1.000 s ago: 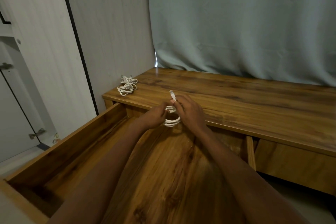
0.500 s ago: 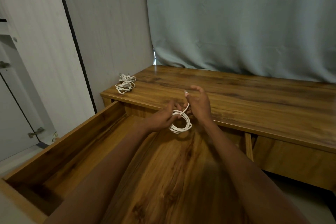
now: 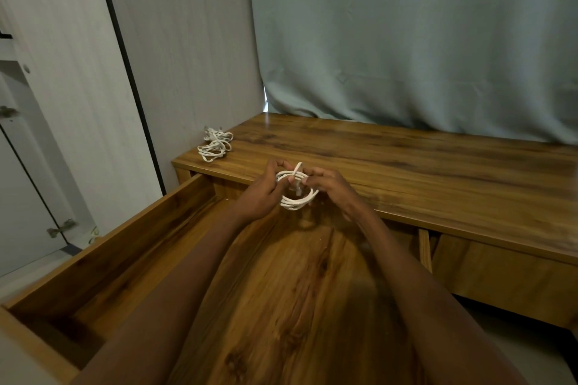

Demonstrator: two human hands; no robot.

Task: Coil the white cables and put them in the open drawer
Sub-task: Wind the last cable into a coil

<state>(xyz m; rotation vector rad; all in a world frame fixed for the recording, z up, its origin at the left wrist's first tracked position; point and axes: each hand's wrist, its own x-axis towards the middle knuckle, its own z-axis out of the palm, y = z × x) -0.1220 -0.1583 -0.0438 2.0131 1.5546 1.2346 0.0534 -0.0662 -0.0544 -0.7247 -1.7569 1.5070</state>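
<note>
A small coil of white cable hangs between my two hands above the back of the open wooden drawer. My left hand grips the coil's left side. My right hand pinches the free end, which crosses over the top of the loops, its plug pointing down through the middle. Two more white cables lie bundled on the far left corner of the wooden cabinet top.
A grey-green curtain hangs behind the cabinet. A pale wardrobe panel stands at the left, right beside the cabinet. A closed drawer front is at the lower right.
My right hand has brought the free end from above the coil over the loops and down through the middle. Both hands stay in about the same place over the drawer.
</note>
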